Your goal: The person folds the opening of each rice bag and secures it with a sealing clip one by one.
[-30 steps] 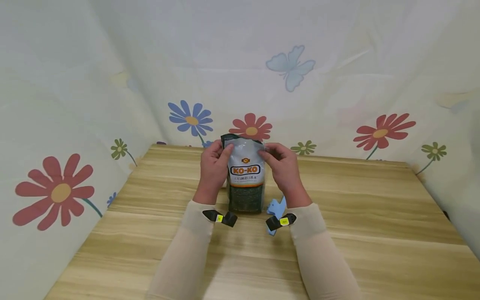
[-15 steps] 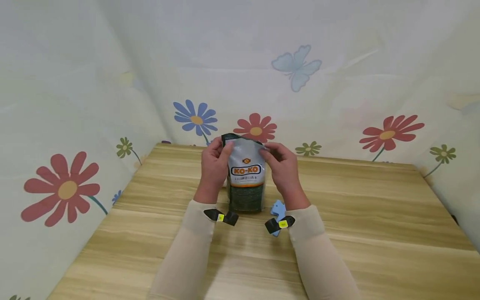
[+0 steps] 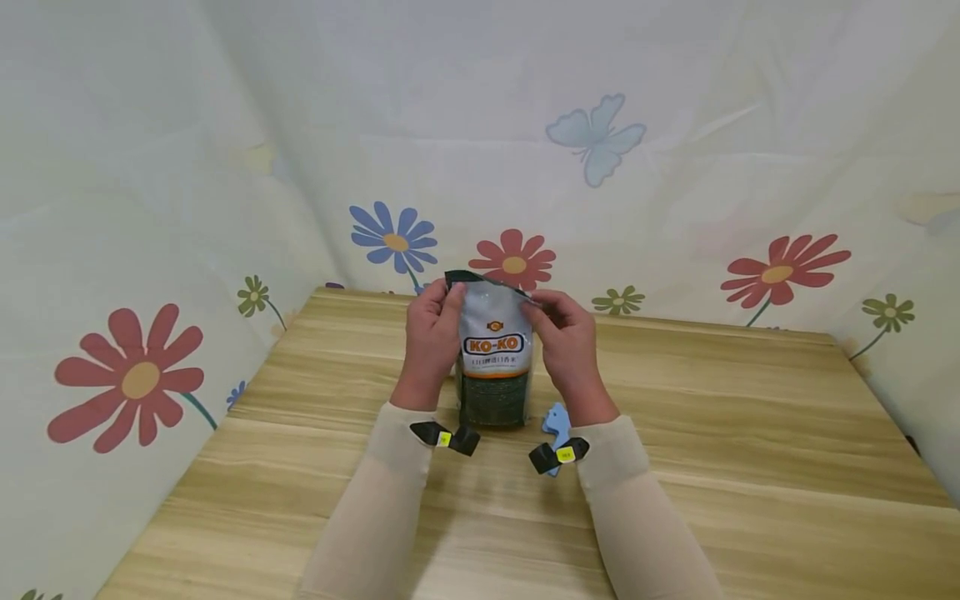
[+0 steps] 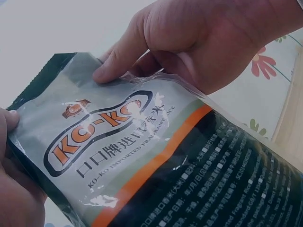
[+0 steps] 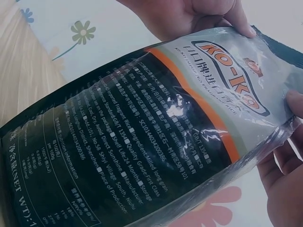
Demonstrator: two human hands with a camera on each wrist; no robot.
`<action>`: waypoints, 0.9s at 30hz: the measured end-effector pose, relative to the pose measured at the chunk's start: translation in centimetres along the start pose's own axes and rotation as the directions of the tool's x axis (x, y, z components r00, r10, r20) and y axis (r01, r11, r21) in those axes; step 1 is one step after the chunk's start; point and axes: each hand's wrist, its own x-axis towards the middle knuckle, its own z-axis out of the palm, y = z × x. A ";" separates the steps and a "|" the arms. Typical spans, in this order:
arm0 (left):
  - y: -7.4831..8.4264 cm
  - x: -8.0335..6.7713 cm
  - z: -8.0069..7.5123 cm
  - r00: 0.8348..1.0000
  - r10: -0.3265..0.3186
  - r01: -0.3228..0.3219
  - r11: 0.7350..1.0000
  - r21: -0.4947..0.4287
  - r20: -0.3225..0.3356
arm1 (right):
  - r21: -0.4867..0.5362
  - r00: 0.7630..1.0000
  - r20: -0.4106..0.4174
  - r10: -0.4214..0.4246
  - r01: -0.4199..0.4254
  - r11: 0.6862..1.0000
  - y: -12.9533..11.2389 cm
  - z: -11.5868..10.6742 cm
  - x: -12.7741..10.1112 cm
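Observation:
A KO-KO fragrant rice bag (image 3: 495, 358), silver-grey above and dark green below, stands upright on the wooden table. Its left upper edge is pinched by my left hand (image 3: 431, 337), thumb on the front. My right hand (image 3: 566, 346) pinches the right upper edge in the same way. In the left wrist view, the bag (image 4: 128, 137) has a serrated green top edge and creased, shiny film near the right thumb. The right wrist view shows the printed front of the bag (image 5: 142, 127). Whether the bag's mouth is parted, I cannot tell. The fingers behind the bag are mostly hidden.
A small light-blue piece (image 3: 555, 421) lies on the table (image 3: 712, 450) right of the bag, partly covered by the right wrist camera (image 3: 558, 455). A flower-printed cloth (image 3: 450, 125) hangs behind and to the left of the table.
The head view has shifted slightly, so the scene sits a little further right. Both hands keep their hold on the bag's upper edges, and the right hand has barely moved.

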 end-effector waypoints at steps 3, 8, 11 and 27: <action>-0.1 0.0 0.0 1.000 -0.009 0.009 1.000 -0.027 0.005 | 0.001 1.000 -0.010 -0.003 0.003 1.000 0.0 0.0 -0.1; -0.1 0.0 0.2 0.999 -0.033 0.032 0.998 -0.061 -0.012 | -0.009 1.000 -0.016 -0.008 0.008 1.000 0.0 0.1 -0.1; -0.1 0.0 0.4 0.999 -0.028 0.026 0.999 -0.038 -0.039 | -0.004 0.999 -0.022 -0.024 0.024 1.000 0.0 0.2 -0.2; 0.2 -0.1 0.8 0.993 -0.090 0.078 0.985 -0.153 -0.073 | 0.045 0.964 0.082 -0.254 0.251 0.967 0.4 0.3 -0.6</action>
